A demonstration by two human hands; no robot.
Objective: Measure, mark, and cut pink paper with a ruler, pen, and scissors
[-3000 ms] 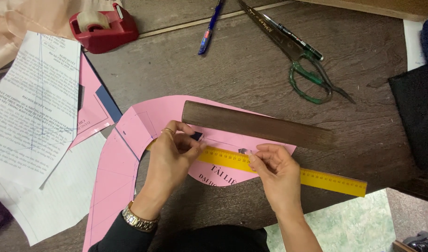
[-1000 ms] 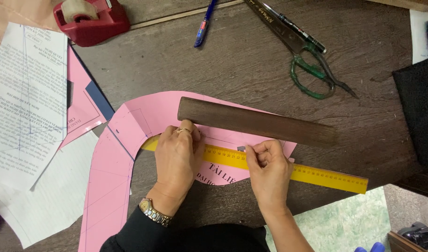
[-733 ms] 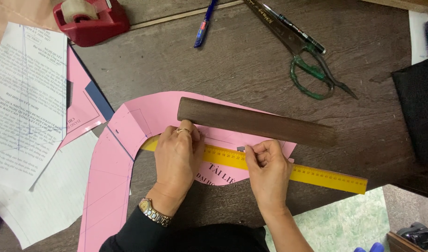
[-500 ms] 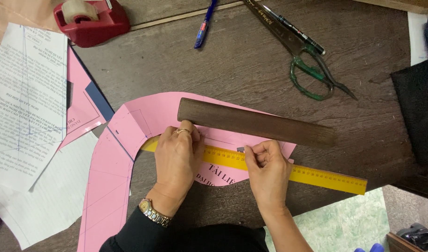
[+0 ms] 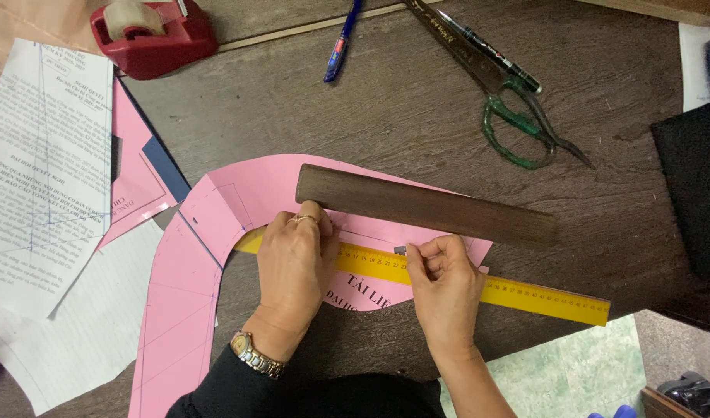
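Both hands rest on the yellow ruler (image 5: 448, 277), which lies slantwise across a curved pink paper pattern (image 5: 215, 232) on the dark wooden table (image 5: 417, 108). Left hand (image 5: 293, 263) lies flat, palm down, fingers close together, pressing the ruler's left end onto the pink paper, seemingly so the edge cannot slip. A ring shows on one finger and a metal watch (image 5: 254, 356) sits at the wrist. Right hand (image 5: 445, 288) is curled, thumb and forefinger pinched together at the ruler's upper edge near its middle; something small and dark shows at the fingertips, but whether it is a pencil tip or a mark I cannot tell.

Just above the ruler and roughly parallel to it lies a brown wooden bar (image 5: 426, 205), its left end touching the left fingertips. It rests on the pattern, probably as a weight to hold the paper flat.

Farther out, green-handled scissors (image 5: 502, 93) lie open-side down at the upper right with a black pen (image 5: 490, 50) across the blades. A blue pen (image 5: 343, 42) lies at the top centre, and a red tape dispenser (image 5: 153, 35) sits at the top left. Printed white sheets (image 5: 45, 170) overlap more pink paper along the left edge, well apart from the hands. A dark cloth (image 5: 691, 186) fills the right edge.
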